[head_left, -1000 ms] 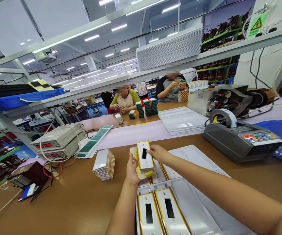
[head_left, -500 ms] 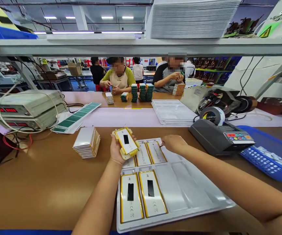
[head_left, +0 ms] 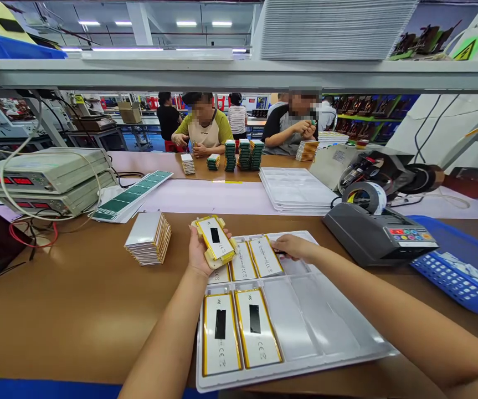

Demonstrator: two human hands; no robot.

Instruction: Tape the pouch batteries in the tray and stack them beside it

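Note:
My left hand is closed around a pale yellow holder, on which a flat white battery with yellow edges and a black strip lies tilted. Below it is a white plastic tray. Two batteries with black strips, a left one and a right one, lie in its front row. In the back row, the rightmost battery shows no black strip. Beside its right edge, my right hand has its fingers pinched on a small dark piece; whether they touch that battery is unclear.
A stack of batteries stands left of the tray. To the right are a tape dispenser and a blue basket. Stacked trays lie behind, and meters stand at left. Two co-workers sit across, beneath an overhead shelf.
My right hand has lowered slightly beside the rightmost back-row battery, and its fingers now show more. My left hand still holds the battery and holder. The view has shifted a little.

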